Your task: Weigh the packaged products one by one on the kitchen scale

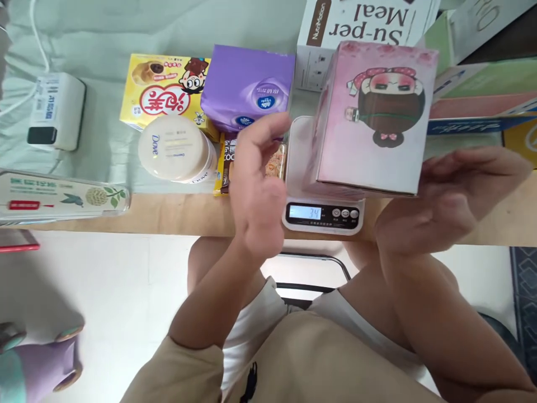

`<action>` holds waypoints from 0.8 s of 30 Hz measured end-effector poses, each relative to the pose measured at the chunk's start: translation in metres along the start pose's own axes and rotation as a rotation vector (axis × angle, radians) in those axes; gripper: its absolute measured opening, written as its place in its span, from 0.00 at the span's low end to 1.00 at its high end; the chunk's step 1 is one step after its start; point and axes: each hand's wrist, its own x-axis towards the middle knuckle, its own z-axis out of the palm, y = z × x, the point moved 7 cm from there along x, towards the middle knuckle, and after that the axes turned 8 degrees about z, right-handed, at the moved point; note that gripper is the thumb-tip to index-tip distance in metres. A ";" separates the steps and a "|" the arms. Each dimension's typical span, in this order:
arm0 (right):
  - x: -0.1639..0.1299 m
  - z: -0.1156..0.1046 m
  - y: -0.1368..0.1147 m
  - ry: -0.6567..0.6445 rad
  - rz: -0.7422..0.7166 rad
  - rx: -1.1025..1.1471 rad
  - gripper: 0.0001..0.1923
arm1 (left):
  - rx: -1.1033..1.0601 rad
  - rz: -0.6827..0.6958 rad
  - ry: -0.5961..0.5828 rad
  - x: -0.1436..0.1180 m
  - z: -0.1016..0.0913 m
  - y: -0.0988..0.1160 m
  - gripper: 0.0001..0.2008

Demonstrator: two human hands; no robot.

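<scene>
A pink box (377, 117) with a cartoon doll's face stands on a white kitchen scale (323, 215), whose display reads 34. My left hand (255, 190) is raised just left of the box, fingers apart, holding nothing. On the other side, my right hand (440, 196) lies flat beside the box's lower right corner with fingers stretched out; I cannot tell whether it touches the box. The left hand covers part of a chocolate bar (226, 165) and a small snack packet behind it.
Left of the scale are a Dove jar (174, 148), a yellow snack box (163, 89) and a purple pack (247, 87). A white "Su-per Meal" box (356, 22) stands behind, flat boxes (482, 95) at right. A white adapter (56, 112) and a long package (59, 196) lie far left.
</scene>
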 end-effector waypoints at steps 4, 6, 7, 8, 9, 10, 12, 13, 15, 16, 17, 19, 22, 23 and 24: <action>0.001 -0.009 0.024 -0.018 0.100 0.140 0.16 | -0.042 0.029 0.121 0.005 -0.014 0.006 0.19; 0.001 -0.013 0.028 -0.018 0.080 0.135 0.17 | -0.021 0.040 0.131 0.006 -0.013 0.005 0.19; 0.001 -0.014 0.029 -0.023 0.060 0.122 0.17 | -0.022 0.050 0.145 0.005 -0.012 0.005 0.17; 0.001 -0.015 0.029 -0.031 0.041 0.109 0.18 | -0.031 0.059 0.167 0.005 -0.011 0.005 0.14; 0.002 -0.015 0.029 -0.038 0.018 0.101 0.18 | -0.038 0.063 0.193 0.004 -0.011 0.003 0.12; 0.002 -0.014 0.029 -0.042 0.002 0.100 0.18 | -0.038 0.068 0.222 0.003 -0.012 0.001 0.11; 0.002 -0.013 0.028 -0.046 0.013 0.113 0.18 | 0.006 0.126 0.244 0.004 -0.013 0.000 0.10; 0.002 -0.012 0.028 -0.041 0.040 0.121 0.17 | 0.047 0.159 0.236 0.005 -0.013 -0.001 0.09; 0.001 -0.012 0.027 -0.026 0.125 0.130 0.16 | 0.139 0.243 0.210 0.007 -0.015 -0.002 0.07; 0.000 -0.011 0.026 -0.021 0.172 0.130 0.15 | 0.166 0.297 0.193 0.009 -0.015 -0.001 0.06; 0.000 -0.011 0.025 -0.019 0.206 0.129 0.15 | 0.175 0.342 0.171 0.010 -0.015 -0.001 0.08; -0.002 -0.010 0.020 -0.021 0.248 0.114 0.16 | 0.146 0.385 0.139 0.010 -0.016 0.000 0.12; -0.004 -0.008 0.014 -0.039 0.274 0.102 0.16 | 0.107 0.308 0.114 0.009 -0.015 -0.005 0.12; -0.005 -0.007 0.012 -0.050 0.288 0.091 0.16 | 0.129 0.276 0.100 0.008 -0.014 -0.007 0.11; -0.007 -0.005 0.011 -0.070 0.309 0.075 0.17 | 0.158 0.268 0.061 0.007 -0.012 -0.007 0.10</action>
